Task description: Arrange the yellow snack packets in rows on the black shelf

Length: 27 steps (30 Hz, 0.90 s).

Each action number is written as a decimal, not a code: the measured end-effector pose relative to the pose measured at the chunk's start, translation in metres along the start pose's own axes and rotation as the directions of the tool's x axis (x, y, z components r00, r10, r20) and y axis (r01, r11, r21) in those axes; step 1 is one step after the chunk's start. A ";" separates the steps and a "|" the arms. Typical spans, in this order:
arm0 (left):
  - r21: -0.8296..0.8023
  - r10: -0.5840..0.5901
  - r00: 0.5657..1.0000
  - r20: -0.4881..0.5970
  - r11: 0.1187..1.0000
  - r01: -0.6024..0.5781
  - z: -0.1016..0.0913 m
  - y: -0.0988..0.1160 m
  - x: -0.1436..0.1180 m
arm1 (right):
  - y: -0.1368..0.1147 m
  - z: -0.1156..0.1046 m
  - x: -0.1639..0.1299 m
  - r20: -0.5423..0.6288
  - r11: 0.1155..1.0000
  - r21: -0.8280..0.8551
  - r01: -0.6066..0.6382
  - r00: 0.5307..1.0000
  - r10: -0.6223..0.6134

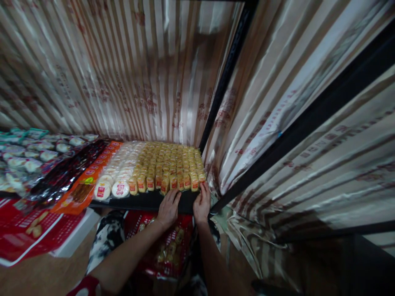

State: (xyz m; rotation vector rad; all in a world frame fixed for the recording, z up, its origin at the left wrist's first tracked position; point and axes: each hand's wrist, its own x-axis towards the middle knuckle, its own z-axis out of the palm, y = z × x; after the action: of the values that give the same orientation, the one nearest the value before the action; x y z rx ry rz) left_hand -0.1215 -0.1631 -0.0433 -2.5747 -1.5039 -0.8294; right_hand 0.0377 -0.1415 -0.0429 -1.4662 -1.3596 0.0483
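Rows of small yellow wrapped snack packs with red labels stand close together on the right end of a black shelf. My left hand rests at the shelf's front edge, its fingers stretched toward the front packs and its fingertips at their base. Beside the rightmost front packs, my right hand has its fingers reaching forward and its thumb apart. Both hands seem to touch the front row; the dim light blurs the exact contact. Below my forearms, a red bag holds more yellow packs.
To the left lie round white wrapped cakes, an orange packet, dark glossy packets and white packets. A red box stands below. Black frame posts and striped curtains enclose the back and right.
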 end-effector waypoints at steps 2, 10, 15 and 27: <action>0.020 -0.024 0.999 -0.026 1.000 0.024 -0.005 -0.006 -0.005 | -0.007 -0.004 -0.003 0.033 0.996 0.018 0.091 0.995 -0.091; 0.023 -0.106 0.988 -0.114 0.994 0.110 -0.014 -0.026 -0.009 | -0.039 0.013 -0.028 0.378 0.975 -0.010 0.221 0.904 -0.201; -0.033 -0.118 0.984 -0.136 0.993 0.114 -0.013 -0.037 -0.006 | -0.041 0.031 -0.027 0.383 0.982 -0.062 0.181 0.912 -0.144; -0.016 -0.204 0.968 -0.145 0.979 0.204 -0.004 -0.051 0.010 | -0.044 0.039 -0.026 0.423 0.955 -0.231 0.184 0.903 -0.072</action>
State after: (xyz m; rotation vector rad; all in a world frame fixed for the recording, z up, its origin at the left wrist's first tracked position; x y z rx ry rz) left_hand -0.1613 -0.1292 -0.0459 -2.3286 -1.7425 -1.0147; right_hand -0.0260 -0.1460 -0.0441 -1.6456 -1.8641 0.0955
